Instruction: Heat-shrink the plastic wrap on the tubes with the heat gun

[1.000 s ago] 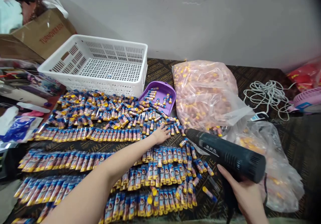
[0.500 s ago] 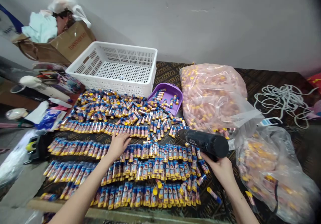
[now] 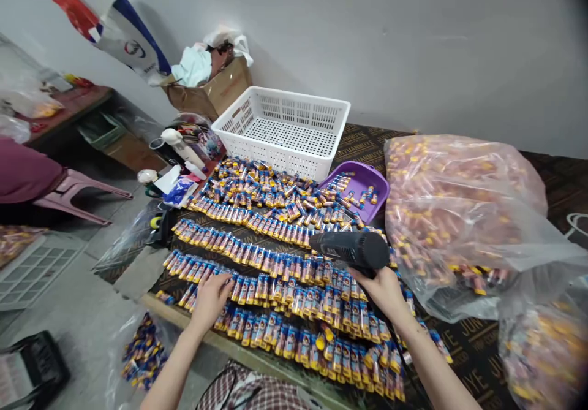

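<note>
My right hand (image 3: 383, 290) grips a black hair dryer (image 3: 342, 247) by its handle, its nozzle pointing left above the rows. Under it lie several long rows of small tubes (image 3: 285, 293) with blue and yellow ends and printed wraps, side by side on the dark table. My left hand (image 3: 212, 299) rests on the left part of a nearer row, fingers stretched over the tubes and touching them, palm down. Behind the rows spreads a loose heap of the same tubes (image 3: 257, 183). A purple dustpan-like scoop (image 3: 383, 183) holds a few more.
A white plastic crate (image 3: 294, 162) stands at the back against the wall. To the right sit big clear bags (image 3: 459, 195) of pinkish tubes. Bottles (image 3: 184, 149) and a cardboard box (image 3: 225, 88) stand at the left. A person's sleeve (image 3: 27, 171) shows beside a pink stool (image 3: 80, 192).
The view has swung left, bringing the floor and stool into sight. My left hand has shifted to a nearer row, further left. The hair dryer has moved left over the rows.
</note>
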`<state>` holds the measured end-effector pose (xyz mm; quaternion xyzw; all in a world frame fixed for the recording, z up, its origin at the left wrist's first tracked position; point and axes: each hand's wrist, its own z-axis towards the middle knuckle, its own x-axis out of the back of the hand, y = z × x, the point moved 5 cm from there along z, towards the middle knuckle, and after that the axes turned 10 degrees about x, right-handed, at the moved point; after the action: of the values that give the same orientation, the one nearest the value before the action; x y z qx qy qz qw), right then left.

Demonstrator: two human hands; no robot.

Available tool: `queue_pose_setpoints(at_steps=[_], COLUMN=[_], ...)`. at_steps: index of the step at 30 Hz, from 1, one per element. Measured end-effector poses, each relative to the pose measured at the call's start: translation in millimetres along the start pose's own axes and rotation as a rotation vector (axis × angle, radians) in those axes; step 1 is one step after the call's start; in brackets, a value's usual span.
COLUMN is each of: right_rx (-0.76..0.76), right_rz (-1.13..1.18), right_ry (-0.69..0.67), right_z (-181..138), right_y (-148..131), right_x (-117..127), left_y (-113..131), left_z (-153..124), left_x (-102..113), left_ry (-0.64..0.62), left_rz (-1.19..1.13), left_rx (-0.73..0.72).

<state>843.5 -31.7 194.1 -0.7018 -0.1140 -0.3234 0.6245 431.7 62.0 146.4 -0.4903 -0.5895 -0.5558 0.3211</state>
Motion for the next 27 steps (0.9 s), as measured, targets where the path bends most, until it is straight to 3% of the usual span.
queue_pose_setpoints(at_steps=[12,22,25,27], right_rx=[0.015,0.090,0.098,0.086], right_rz=[-0.057,-0.036,-0.016,-0.024], right_ry=[-0.041,-0.040,-0.047,-0.015], right_z=[28,54,55,48], right_y=[-68,-115,-127,-128], right_x=[-66,-107,-108,-96], left_y=[-19,-62,-54,-30], left_z=[32,51,63,79], left_x=[7,26,30,28], left_ry=[0.023,0.018,0.003,-0.030], left_rz=[-0.193,-0.278,-0.280,-0.258], left_rx=[-0.133,-0.131,-0.170,-0.241])
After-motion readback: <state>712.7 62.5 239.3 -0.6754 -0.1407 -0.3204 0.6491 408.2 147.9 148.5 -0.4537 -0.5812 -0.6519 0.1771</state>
